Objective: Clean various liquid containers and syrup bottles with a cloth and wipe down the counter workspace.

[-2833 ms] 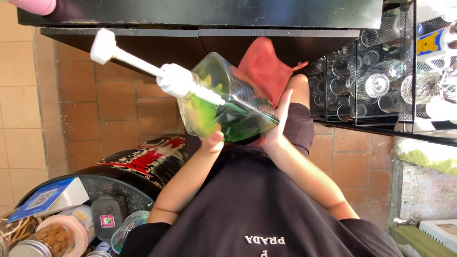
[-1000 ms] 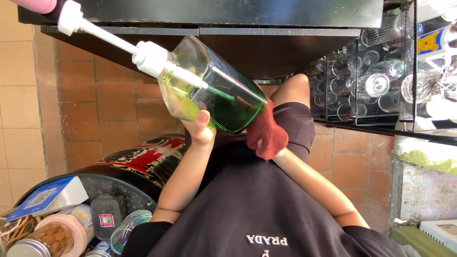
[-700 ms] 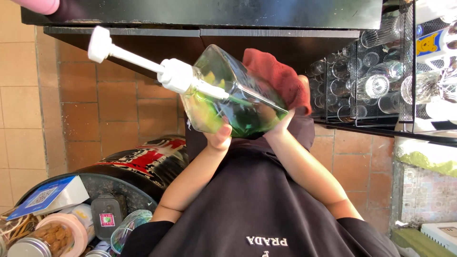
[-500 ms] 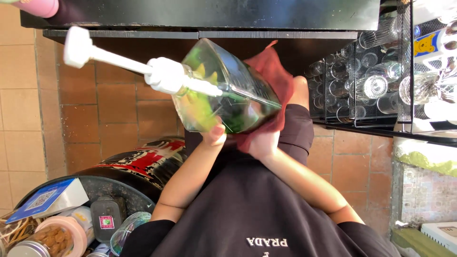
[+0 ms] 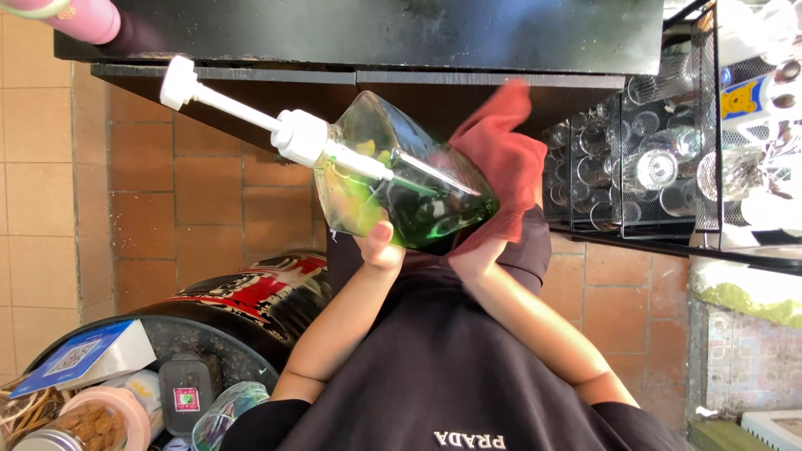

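Single head camera looks down, close, upside-down.

left hand (image 5: 380, 246) raised, fingers curled, right hand (image 5: 478, 255) raised alongside

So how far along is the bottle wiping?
Done: the pump bottle looks clear on its near face. In hand: the left hand tilts it while the right hand presses the red cloth against its far side. Left: the pump head shows no cloth on it, and the bottle is not set down.
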